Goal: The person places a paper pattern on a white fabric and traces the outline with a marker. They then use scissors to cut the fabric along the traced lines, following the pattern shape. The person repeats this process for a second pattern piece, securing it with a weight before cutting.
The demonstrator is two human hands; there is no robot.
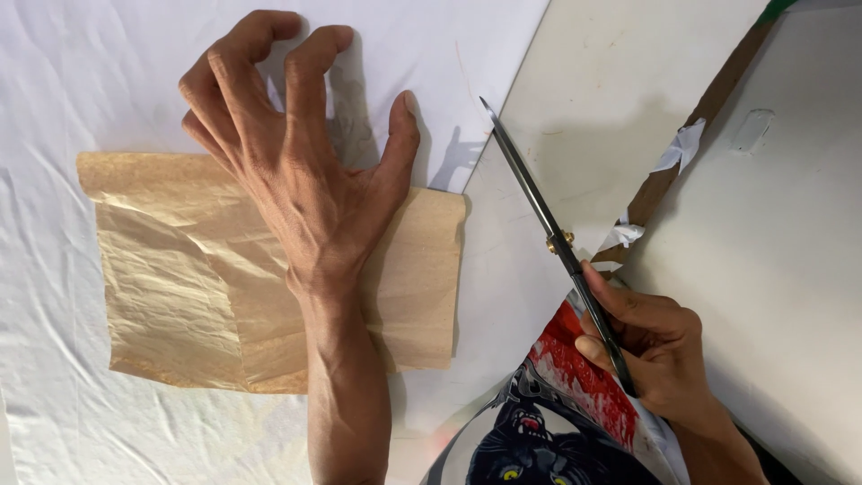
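Your left hand [301, 171] spreads open, fingertips pinning the tan paper [180, 278] and white cloth [72, 81] flat, while your right hand [651, 346] closes its grip on shut scissors [548, 233], blades aimed away.

Quick count: one crinkled sheet of tan paper [189, 278] on one white cloth [72, 81]. One pair of scissors [557, 242] just right of the paper. Two hands, a left hand [296, 171] over the paper and a right hand [655, 346] on the scissors. Two bits of white tape [680, 146] further right.
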